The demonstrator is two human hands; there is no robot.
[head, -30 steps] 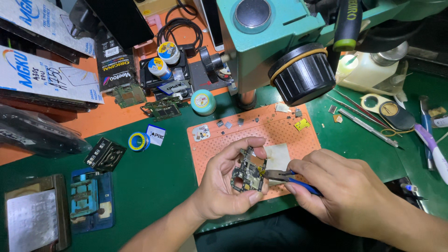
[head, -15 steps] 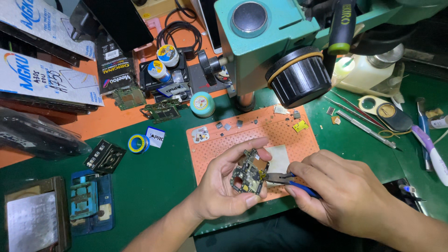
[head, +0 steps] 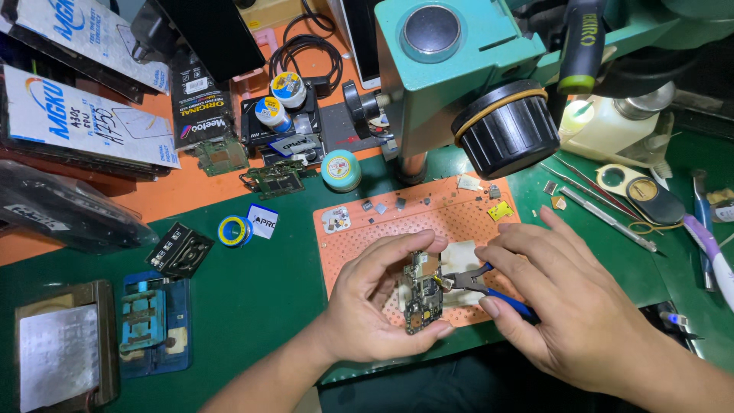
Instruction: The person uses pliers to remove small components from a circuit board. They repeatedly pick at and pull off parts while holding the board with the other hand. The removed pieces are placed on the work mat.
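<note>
My left hand (head: 375, 306) pinches a small green circuit board (head: 420, 294) upright between thumb and fingers, over an orange silicone work mat (head: 367, 237). Blue-handled pliers (head: 478, 283) sit in my right hand (head: 566, 306), their jaws closed on the board's right edge. A white pad (head: 462, 256) lies on the mat behind the board. The teal microscope (head: 459, 69) hangs above, its black lens ring over the mat's far edge.
Tweezers (head: 581, 191) and a white bottle (head: 604, 130) lie right of the mat. A round tin (head: 341, 170), solder spool (head: 232, 229), loose boards (head: 271, 180) and a blue fixture (head: 145, 325) sit left. Boxes and cables crowd the orange back area.
The board has been tilted more upright in my left hand, and the pliers' jaws have closed in on its right edge. The view has shifted slightly.
</note>
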